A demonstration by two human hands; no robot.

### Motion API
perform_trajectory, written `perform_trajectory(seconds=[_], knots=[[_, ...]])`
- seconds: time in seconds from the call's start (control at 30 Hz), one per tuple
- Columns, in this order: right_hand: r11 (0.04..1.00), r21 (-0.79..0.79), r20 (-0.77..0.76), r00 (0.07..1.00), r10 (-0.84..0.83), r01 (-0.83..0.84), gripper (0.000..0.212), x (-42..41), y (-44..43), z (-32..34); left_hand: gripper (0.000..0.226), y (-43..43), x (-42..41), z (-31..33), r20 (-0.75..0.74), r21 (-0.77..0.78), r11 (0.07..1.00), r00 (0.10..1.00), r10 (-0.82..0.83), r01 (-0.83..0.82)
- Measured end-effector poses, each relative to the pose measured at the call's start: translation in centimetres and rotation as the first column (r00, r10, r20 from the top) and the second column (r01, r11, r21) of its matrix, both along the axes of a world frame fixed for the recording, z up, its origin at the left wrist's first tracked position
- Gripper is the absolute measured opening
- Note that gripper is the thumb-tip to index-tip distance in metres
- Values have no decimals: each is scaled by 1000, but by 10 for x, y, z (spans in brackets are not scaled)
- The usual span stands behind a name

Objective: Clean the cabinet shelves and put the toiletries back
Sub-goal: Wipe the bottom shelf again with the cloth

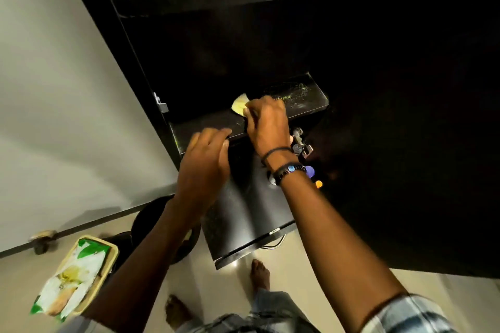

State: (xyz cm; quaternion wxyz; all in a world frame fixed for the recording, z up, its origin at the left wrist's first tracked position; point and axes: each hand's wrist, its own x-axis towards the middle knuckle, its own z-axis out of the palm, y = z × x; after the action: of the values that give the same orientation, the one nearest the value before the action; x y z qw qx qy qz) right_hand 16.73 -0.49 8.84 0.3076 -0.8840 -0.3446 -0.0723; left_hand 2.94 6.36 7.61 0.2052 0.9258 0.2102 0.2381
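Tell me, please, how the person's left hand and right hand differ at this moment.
The right hand holds a yellow cloth on the lower shelf; the left hand holds nothing, its fingers resting on that shelf's front edge. The right hand reaches further into the cabinet than the left hand. The right wrist wears a dark band and a beaded bracelet; the left wrist is bare. Both are at the same shelf.

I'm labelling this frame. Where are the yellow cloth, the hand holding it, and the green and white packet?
yellow cloth [239, 106]: head view, the corner showing past the fingers.
right hand [266, 121]: head view, the back of the hand.
green and white packet [71, 277]: head view, middle of its top face.
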Motion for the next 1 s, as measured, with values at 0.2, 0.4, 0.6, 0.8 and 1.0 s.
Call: perform_trajectory(seconds=[0.2, 0.4, 0.6, 0.8, 1.0], knots=[[923, 293, -196, 961, -195, 247, 18, -73, -54, -61, 29, 17, 40, 20, -128, 81, 997, 992, -10, 20], [976, -203, -430, 889, -160, 78, 20, -136, -85, -173, 32, 33, 65, 0, -268, 227, 972, 963, 5, 58], [906, -396, -353, 936, -1, -148, 44, -158, -84, -228, 29, 38, 65, -8, -194, 298, 950, 980, -37, 95], [735, -577, -307, 929, 208, -356, 85, -117, -62, -241, 33, 38, 66, -11, -197, 325, 939, 979, -46, 109], [767, -621, -285, 958, -27, -163, 72, -22, 18, -234, 30, 36, 66, -16, -192, 367, 925, 981, -29, 99]])
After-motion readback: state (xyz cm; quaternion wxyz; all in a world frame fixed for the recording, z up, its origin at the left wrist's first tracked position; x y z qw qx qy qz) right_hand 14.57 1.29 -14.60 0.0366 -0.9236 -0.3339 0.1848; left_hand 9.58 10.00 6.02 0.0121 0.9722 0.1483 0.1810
